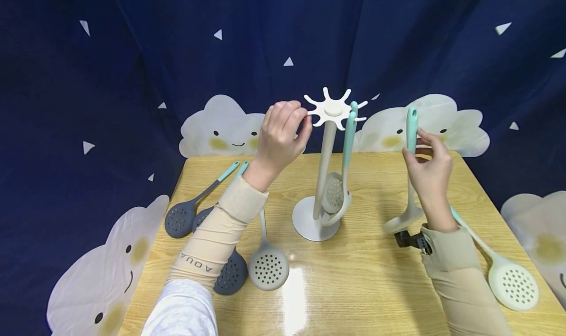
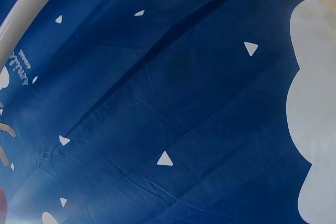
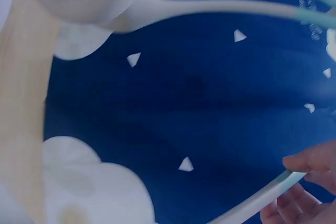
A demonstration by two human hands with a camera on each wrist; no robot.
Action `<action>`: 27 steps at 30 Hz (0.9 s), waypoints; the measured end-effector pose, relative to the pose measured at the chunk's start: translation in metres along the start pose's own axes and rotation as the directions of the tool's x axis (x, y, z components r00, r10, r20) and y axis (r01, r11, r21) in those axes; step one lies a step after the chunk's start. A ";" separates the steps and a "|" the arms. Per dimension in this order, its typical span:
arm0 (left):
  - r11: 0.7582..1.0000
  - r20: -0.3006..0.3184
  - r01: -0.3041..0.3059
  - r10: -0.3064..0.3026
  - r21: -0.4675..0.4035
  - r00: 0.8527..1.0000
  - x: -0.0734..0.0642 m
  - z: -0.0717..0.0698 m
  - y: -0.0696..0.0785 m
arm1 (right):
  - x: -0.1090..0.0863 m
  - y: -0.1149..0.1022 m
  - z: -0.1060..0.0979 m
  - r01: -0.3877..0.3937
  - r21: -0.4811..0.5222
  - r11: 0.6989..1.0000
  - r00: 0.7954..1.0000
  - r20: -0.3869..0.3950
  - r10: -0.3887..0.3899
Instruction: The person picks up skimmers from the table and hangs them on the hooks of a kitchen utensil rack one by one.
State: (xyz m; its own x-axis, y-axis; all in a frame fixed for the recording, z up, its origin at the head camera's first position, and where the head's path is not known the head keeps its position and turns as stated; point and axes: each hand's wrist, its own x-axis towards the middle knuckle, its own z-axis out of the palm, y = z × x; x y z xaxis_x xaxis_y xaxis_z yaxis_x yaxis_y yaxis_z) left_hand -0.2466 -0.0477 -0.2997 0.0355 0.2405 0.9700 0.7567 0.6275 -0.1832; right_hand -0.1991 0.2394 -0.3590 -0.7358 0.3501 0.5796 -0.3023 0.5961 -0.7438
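My left hand (image 1: pixel 283 132) is at the left side of a white utensil rack (image 1: pixel 326 169), its fingertips pinching the end of one of the top hooks. In my right hand (image 1: pixel 431 166), thumb and fingers grip the mint handle of a white skimmer (image 1: pixel 411 198). The skimmer stands upright, head down and seen edge-on, to the right of the rack. On the rack's right side hang two mint-handled utensils, one a perforated skimmer (image 1: pixel 333 193). The right wrist view shows the held handle (image 3: pixel 268 195) between thumb and fingers.
On the table's left lie dark perforated skimmers (image 1: pixel 179 219), partly behind my left forearm, and a pale skimmer (image 1: pixel 268 268). Another white skimmer (image 1: pixel 513 284) lies at the right edge, beside my right sleeve. A dark blue curtain (image 1: pixel 283 41) hangs behind the wooden table (image 1: pixel 362 287).
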 end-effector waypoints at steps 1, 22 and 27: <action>1.000 0.001 0.000 0.000 -0.001 1.000 0.000 0.000 0.000 | -0.001 -0.004 -0.001 -0.003 0.015 1.000 1.000 -0.005 0.003; 1.000 -0.006 0.008 -0.008 -0.007 1.000 0.001 -0.001 0.002 | -0.036 -0.074 -0.012 0.164 0.282 0.945 0.986 -0.024 -0.164; 1.000 -0.007 0.006 -0.006 -0.009 1.000 0.001 -0.001 0.002 | -0.044 -0.084 -0.009 0.187 0.345 0.920 0.981 -0.013 -0.195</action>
State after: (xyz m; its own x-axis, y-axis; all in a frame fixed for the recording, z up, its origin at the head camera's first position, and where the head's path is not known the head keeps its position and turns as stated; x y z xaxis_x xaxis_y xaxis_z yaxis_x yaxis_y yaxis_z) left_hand -0.2442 -0.0471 -0.2985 0.0358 0.2316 0.9721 0.7630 0.6219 -0.1762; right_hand -0.1353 0.1803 -0.3188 -0.6550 0.2364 0.7177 -0.6249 0.3644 -0.6904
